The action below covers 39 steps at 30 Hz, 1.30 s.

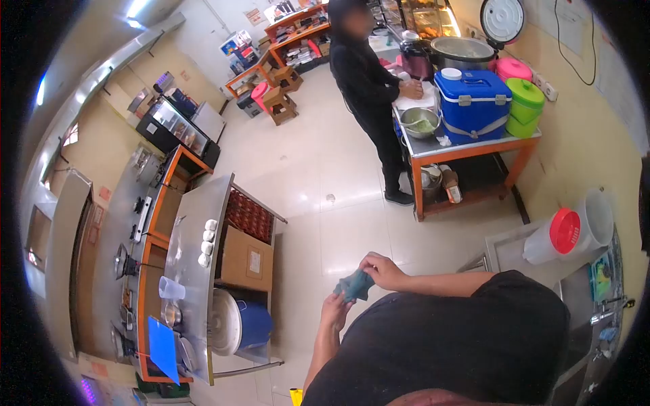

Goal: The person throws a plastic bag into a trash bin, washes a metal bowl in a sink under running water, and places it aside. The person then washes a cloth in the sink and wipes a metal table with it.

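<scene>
A crumpled teal cloth (353,287) is stretched between my two hands in front of my body, above the tiled floor. My left hand (334,311) grips its lower end with the fingers closed. At the upper end, my right hand (384,272) pinches the fabric between thumb and fingers. The folds hide its full shape, so I cannot tell whether it is a plain rag or something sewn.
A steel table (193,243) with several white dough balls (207,242) stands to the left. Behind, a person in dark clothes (365,88) works at an orange-framed table with a blue cooler box (472,105). Plastic containers (564,230) stand by the sink at right.
</scene>
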Tool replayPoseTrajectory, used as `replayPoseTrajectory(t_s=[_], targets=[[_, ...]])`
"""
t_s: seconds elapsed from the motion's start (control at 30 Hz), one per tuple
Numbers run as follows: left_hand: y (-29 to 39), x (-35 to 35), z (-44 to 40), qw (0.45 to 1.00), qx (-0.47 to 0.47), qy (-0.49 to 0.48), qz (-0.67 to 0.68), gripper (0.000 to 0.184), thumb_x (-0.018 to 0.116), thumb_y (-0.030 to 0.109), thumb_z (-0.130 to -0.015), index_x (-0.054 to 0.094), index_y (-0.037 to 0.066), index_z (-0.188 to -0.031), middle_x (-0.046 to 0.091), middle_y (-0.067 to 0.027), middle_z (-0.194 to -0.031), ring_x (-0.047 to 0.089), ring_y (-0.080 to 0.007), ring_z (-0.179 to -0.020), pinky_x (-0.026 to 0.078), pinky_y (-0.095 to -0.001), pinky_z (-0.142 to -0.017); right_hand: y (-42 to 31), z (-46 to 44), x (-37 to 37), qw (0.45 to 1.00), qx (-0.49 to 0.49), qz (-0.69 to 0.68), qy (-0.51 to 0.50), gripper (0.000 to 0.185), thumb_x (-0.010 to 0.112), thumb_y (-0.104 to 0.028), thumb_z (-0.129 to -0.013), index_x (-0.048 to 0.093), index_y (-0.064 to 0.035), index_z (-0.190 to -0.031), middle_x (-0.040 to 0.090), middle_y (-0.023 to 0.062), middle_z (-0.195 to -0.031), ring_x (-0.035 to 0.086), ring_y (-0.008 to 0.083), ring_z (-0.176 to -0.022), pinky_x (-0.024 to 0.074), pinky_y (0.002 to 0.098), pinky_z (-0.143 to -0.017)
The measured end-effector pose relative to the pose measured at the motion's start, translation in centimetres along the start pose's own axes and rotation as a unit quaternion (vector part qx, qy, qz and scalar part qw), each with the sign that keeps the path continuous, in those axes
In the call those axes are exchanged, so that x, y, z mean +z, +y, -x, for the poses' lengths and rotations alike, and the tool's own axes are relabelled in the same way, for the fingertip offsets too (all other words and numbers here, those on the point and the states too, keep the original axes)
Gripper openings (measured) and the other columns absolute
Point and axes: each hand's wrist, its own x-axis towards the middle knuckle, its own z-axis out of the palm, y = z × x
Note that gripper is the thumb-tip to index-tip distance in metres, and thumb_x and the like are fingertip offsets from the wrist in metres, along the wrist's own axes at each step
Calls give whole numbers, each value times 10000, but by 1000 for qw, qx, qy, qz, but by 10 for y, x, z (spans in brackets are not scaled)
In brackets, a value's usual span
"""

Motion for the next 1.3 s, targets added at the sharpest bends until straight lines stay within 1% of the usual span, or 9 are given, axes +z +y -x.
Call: replayPoseTrajectory(t_s=[0.23, 0.43, 0.57, 0.63, 0.73, 0.83, 1.03, 1.17, 1.3], targets=[[22, -1, -11, 991, 97, 87, 42, 265, 556, 141, -1005, 582, 47, -1251, 643, -44, -1065, 606, -142, -903, 514, -299, -793, 13, -18, 1, 999, 13, -35, -7, 184, 584, 16, -886, 586, -26, -1065, 621, 119, -965, 635, 252, -917, 503, 369, -852], [51, -9, -41, 984, 143, 86, 57, 248, 495, 107, -970, 623, 58, -1176, 647, -52, -1015, 584, -132, -872, 480, -301, -733, 70, -35, 8, 954, 116, -27, -274, 244, 681, -98, -871, 605, -50, -1098, 662, 77, -949, 644, 189, -915, 524, 346, -805], [54, -87, -104, 948, 215, 51, -230, 150, 508, 150, -927, 634, 90, -982, 577, -33, -882, 510, -132, -809, 440, -345, -718, 92, -44, 29, 972, 121, 125, -159, 625, 779, -259, -812, 506, -76, -1343, 566, 185, -1279, 615, 275, -1113, 529, 393, -929], [107, -52, -77, 890, 248, -56, -378, 221, 585, 205, -932, 665, 33, -1045, 658, -37, -976, 590, -122, -953, 485, -323, -840, 59, -72, 36, 934, -125, 332, -46, 977, 840, -338, -732, 283, -137, -1509, 243, 215, -1554, 446, 420, -1314, 427, 471, -1071], [171, -46, -51, 825, 312, -149, -448, 307, 632, 123, -855, 675, 36, -1146, 713, -69, -960, 635, -140, -858, 520, -322, -797, -17, -124, 60, 906, -181, 381, -42, 827, 825, -400, -743, 429, -149, -1424, 472, 247, -1398, 490, 396, -1274, 434, 461, -1044], [212, -75, -57, 788, 316, -277, -450, 332, 699, 111, -793, 671, 47, -1118, 724, -111, -948, 665, -196, -844, 528, -349, -805, -5, -167, 84, 909, -45, 264, -318, 591, 799, -385, -786, 567, -106, -1253, 631, 202, -1203, 605, 365, -1124, 486, 445, -937], [249, -189, -71, 684, 416, -173, -573, 297, 695, 81, -714, 643, 55, -1005, 638, -173, -898, 644, -362, -880, 522, -434, -802, -30, -193, 123, 944, 33, 194, -265, 305, 641, -323, -964, 587, -51, -1091, 618, 121, -895, 581, 214, -835, 475, 366, -757], [244, -239, -86, 680, 423, -73, -595, 201, 639, 79, -735, 615, 30, -928, 608, -182, -892, 612, -393, -896, 503, -473, -766, -53, -191, 153, 968, 94, 136, -187, 343, 582, -380, -989, 619, -45, -1047, 640, 149, -892, 622, 290, -845, 483, 410, -780], [257, -249, -101, 709, 475, 35, -521, 140, 586, 47, -790, 628, 38, -923, 600, -168, -875, 608, -391, -875, 506, -466, -771, -64, -203, 164, 929, 153, 311, -128, 369, 525, -425, -1001, 715, -117, -1075, 678, 168, -974, 645, 368, -934, 498, 447, -802]])
